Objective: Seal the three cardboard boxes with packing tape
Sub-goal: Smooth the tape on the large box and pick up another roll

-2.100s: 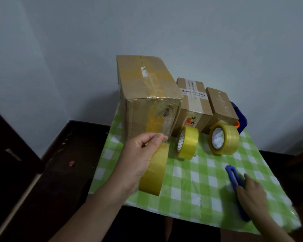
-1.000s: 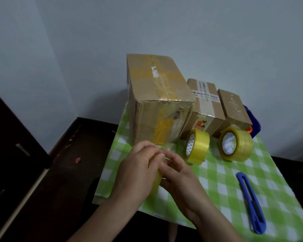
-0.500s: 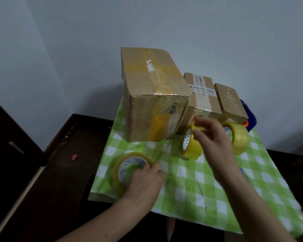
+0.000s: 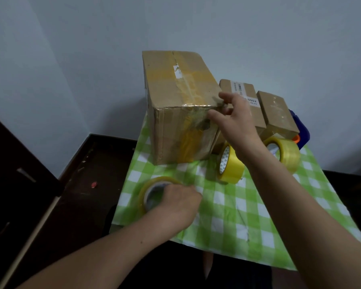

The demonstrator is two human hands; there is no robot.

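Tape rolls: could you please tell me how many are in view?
3. A flat roll under the left hand; a yellow roll by the big box; a third roll behind the right forearm. More may be hidden.

A green checked cloth (image 4: 223,207) covers the bench (image 4: 258,226). On it are a large box (image 4: 175,126), two smaller boxes (image 4: 246,94) (image 4: 277,113) and three tape rolls (image 4: 143,195) (image 4: 232,167) (image 4: 290,155).
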